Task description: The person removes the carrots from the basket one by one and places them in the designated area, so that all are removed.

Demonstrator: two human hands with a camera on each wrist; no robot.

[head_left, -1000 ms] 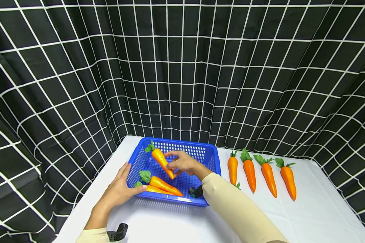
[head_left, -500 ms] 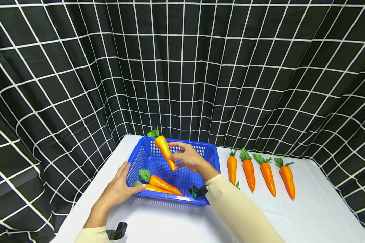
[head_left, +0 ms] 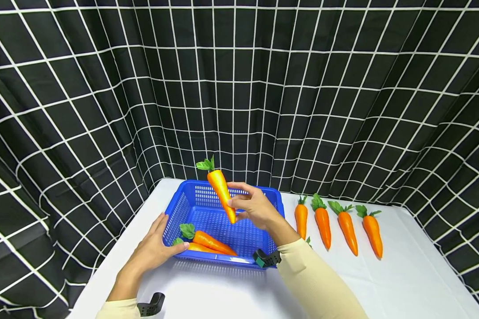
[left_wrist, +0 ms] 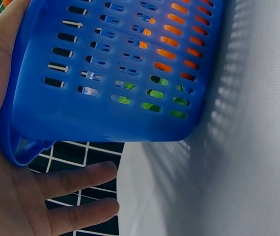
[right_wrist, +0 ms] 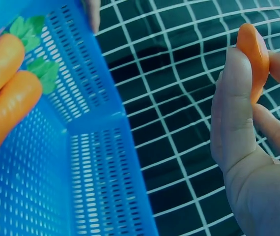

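Observation:
Above the blue basket (head_left: 239,261), my right hand (head_left: 255,206) pinches a carrot (head_left: 220,188) near its pointed lower end. The carrot tilts, green leaves up and to the left. In the right wrist view, thumb and fingers press on either side of that carrot (right_wrist: 254,61). At the basket's near left corner rests my left hand (head_left: 151,246), thumb over the rim and fingers along the left side. Two of its fingers stretch out straight in the left wrist view. Two more carrots (head_left: 211,241) lie side by side inside the basket, close to the thumb.
Several carrots (head_left: 347,228) stand in a row on the white table (head_left: 419,274), right of the basket. A leafy tip shows behind my right sleeve. Black curtain (head_left: 243,88) with a white grid hangs behind and around the table.
My right hand has lifted the carrot up out of the basket and slightly to the right, turning it more upright. The left hand has stayed at the basket's corner.

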